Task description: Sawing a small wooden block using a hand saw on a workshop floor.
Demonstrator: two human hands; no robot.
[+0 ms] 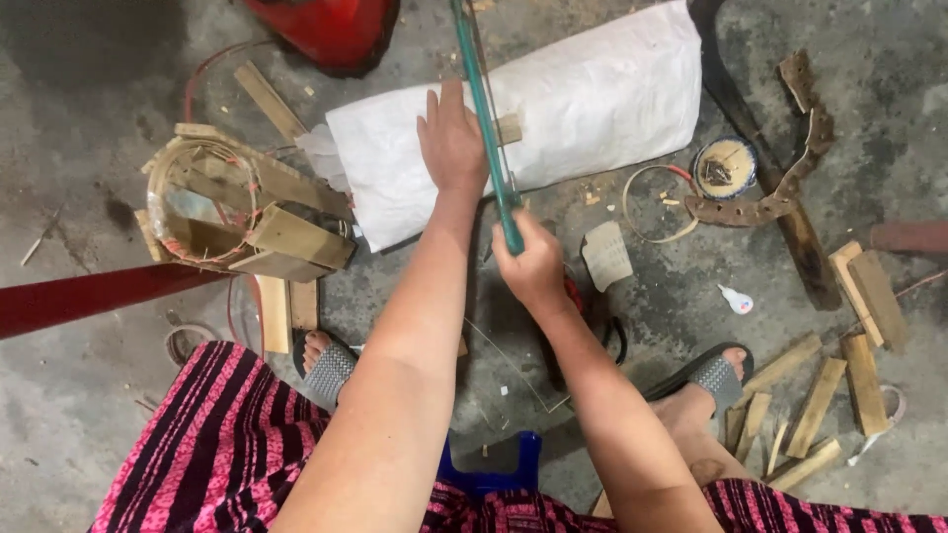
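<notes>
Nearest the camera, striped pink-and-black cloth (212, 444) across the lap, with the edge of a blue stool (491, 464) between the knees and grey sandals (328, 372) on both feet on the concrete floor (79, 118). Just ahead, right hand (533, 265) curled into a fist around the lower end of a green-framed saw (489, 128), fingers pressed together on the handle, frame running up and slightly left toward the top edge of the view. Beside it and a little farther out, left hand (452, 138) laid flat, fingers together and extended, palm down on a stuffed white sack (583, 109) lying on the floor, touching the saw frame along its right side. A small wooden block (509, 128) showing at the saw where it crosses the sack. To the left, a round bamboo frame (212, 202) with loose wooden slats (296, 237) stacked against it, and a red bar (99, 296) crossing below. To the right, a small round tin (724, 168), a thin bamboo ring (647, 202), a perforated brown strip (790, 148), and scattered short wood pieces (820, 395) near the right foot. Farthest, a red object (331, 30) at the top edge.
</notes>
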